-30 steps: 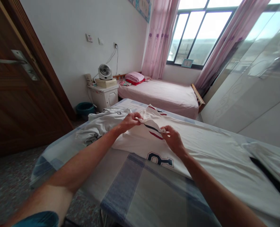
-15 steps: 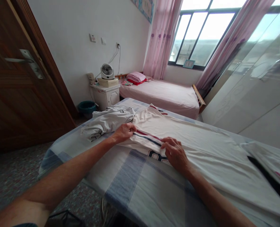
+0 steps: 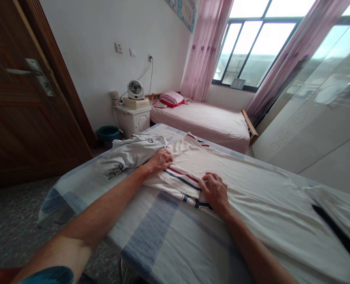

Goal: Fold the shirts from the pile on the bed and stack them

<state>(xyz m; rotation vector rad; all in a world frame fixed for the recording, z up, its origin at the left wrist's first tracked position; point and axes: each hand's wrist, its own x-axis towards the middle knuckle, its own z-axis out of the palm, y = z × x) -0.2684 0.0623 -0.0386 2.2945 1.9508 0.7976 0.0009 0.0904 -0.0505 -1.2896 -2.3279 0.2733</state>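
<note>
A white T-shirt [image 3: 242, 169] with dark red and navy stripes on its sleeve lies spread across a cloth-covered table. My left hand [image 3: 161, 161] is closed on the shirt at the far end of the striped sleeve, fingers curled and partly hidden. At the near end of those stripes, my right hand [image 3: 215, 191] has its fingertips bent onto the sleeve edge. A dark outlined print shows beneath the sleeve, between my hands and the table's near side. Beside my left hand rests a crumpled light grey garment [image 3: 136, 152].
The blue-and-white checked tablecloth [image 3: 151, 225] hangs over the table's edge. More clothing with a black strip [image 3: 334, 227] lies at the right. Beyond stand a pink bed [image 3: 204, 118], a nightstand [image 3: 135, 120] with a fan [image 3: 135, 90], and a teal bin [image 3: 108, 134].
The striped sleeve lies flatter and wider. My left hand has shifted slightly up onto the fabric, and my right hand slightly left. The view has tilted a little.
</note>
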